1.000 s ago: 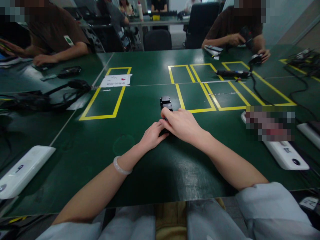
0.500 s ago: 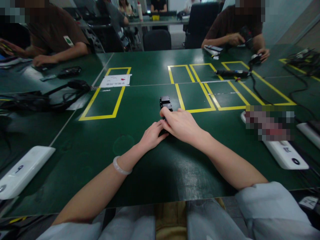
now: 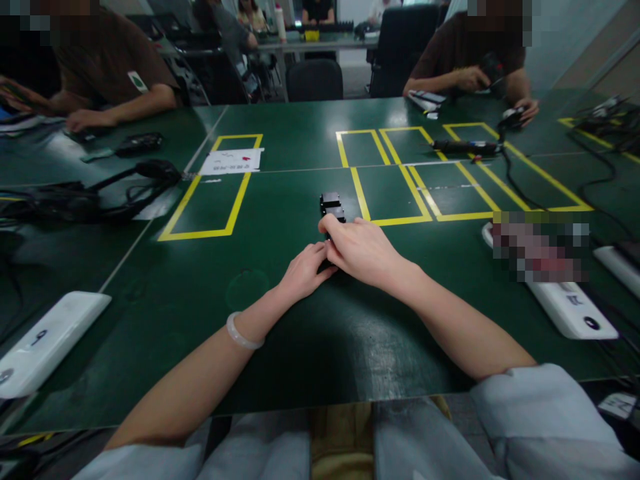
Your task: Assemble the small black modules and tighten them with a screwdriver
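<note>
A black blocky part (image 3: 331, 203), made of box-like segments in a row, lies at the middle of the green table (image 3: 295, 353). My right hand (image 3: 363, 250) is closed over its near segments, with thumb and fingers curled around them. From the left, my left hand (image 3: 304, 270) grips its near end between thumb and fingers, touching the right fingertips. The far segments show beyond my hands; the near end is mostly hidden under my fingers. Its exact kind is hard to make out.
Yellow tape rectangles (image 3: 395, 221) mark the table. White numbered devices lie at left (image 3: 53, 343) and right (image 3: 575, 310). Black equipment (image 3: 95, 193) sits far left; a dark rod-shaped tool (image 3: 465, 147) lies at right. Two people sit across, one holding a dark tool (image 3: 493, 73).
My right fingers have shifted very slightly on the black part. Otherwise the hands and the part stay where they were.
</note>
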A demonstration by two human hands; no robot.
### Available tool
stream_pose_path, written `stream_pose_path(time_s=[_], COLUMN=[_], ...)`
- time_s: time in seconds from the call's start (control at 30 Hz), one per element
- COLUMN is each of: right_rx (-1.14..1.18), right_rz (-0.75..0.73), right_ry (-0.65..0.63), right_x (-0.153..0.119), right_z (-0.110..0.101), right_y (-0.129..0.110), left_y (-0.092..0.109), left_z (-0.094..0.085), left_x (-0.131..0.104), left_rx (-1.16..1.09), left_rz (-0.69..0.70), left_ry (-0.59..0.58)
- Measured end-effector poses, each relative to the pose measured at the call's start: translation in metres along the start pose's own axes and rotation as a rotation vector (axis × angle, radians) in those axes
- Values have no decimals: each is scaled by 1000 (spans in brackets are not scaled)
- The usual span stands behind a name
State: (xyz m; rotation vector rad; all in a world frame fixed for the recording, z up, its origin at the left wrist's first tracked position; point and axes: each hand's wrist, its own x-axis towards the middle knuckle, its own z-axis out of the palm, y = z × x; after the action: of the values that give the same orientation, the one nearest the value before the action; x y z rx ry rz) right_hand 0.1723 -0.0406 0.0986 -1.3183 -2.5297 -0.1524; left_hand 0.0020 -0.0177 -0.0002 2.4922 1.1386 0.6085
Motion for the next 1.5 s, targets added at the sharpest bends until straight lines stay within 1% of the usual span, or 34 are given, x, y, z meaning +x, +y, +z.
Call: stream_pose_path(time_s=[0.13,0.27,0.5,0.6,0.77,1.07,1.23,1.37,1.5], right_rx=[-34,-45,-4,-14,-44,0,-30,-54,-51], right_rz=[0,19,6,1,33,30,20,30,49], right_ry=[-31,-56,-29,-48,-74,-23,-39,-24,-42], right_x=[1,2,1,1,2,0,1,2,2], right_z=[-4,-5,-4,-5,-6,-5,-4,-2,-3], right_y=[0,1,1,1,1,2,3,4,4], left_y=[-1,-2,-2,-2,-3,-3,-3,-3,-3], left_z=[0,-1,-1,0,0,-1,0,0,-1], left_x=[0,1,0,0,1,1,1,1,1], left_rx=[-2,8,2,0,-4,-12,-20,-29,-62], left_rz=[-9,24,18,23,42,34,31,12,2], left_ry=[2,-16,-10,0,-18,-19,-6,-17,-19])
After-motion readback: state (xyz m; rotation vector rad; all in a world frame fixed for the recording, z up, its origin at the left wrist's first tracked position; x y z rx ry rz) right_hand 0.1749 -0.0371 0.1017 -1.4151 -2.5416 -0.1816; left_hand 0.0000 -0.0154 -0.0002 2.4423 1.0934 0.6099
